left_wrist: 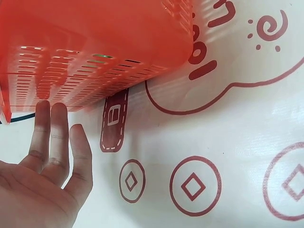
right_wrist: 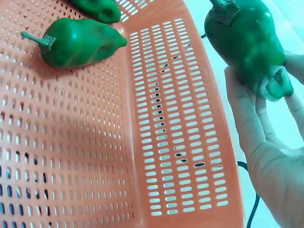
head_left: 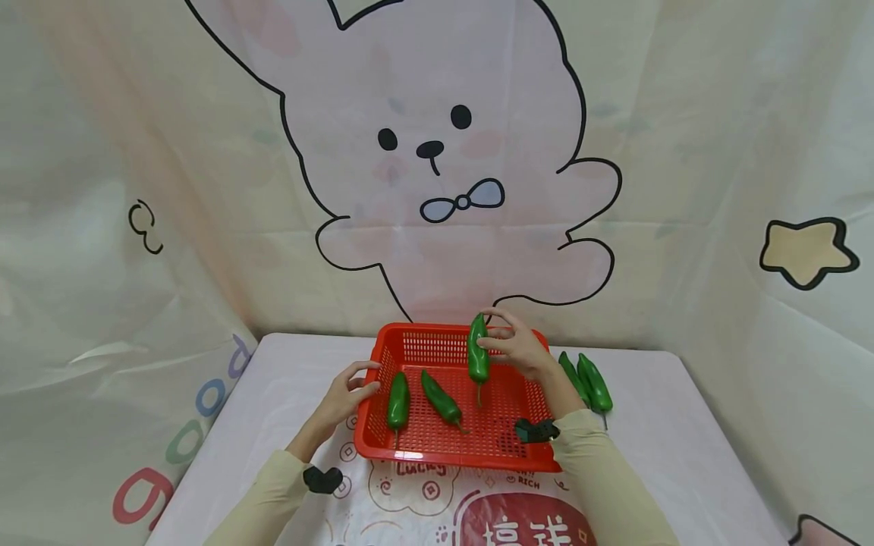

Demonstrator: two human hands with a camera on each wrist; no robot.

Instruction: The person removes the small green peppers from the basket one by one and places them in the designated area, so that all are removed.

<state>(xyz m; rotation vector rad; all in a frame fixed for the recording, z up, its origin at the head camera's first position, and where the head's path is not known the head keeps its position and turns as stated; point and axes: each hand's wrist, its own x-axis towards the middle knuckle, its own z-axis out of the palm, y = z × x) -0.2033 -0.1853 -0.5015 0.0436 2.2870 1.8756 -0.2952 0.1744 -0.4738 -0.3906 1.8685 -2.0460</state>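
Observation:
My right hand [head_left: 522, 350] holds a green pepper [head_left: 479, 356] above the back part of a red plastic basket [head_left: 464, 459], its stem pointing down in the head view. The right wrist view shows the right hand [right_wrist: 270, 152] with fingers and thumb about this pepper [right_wrist: 247, 42]. Two more green peppers, one at the left [head_left: 398, 402] and one near the middle [head_left: 441, 397], lie in the basket. My left hand [head_left: 341, 398] touches the basket's left side. In the left wrist view, three fairly straight fingers of the left hand [left_wrist: 52, 175] meet the basket wall [left_wrist: 104, 38].
Several green peppers [head_left: 594, 383] lie on the table right of the basket, partly hidden by the right arm. A white cloth with red print [head_left: 410, 500] covers the table. Behind stands a curtain [head_left: 437, 250] with a cartoon animal.

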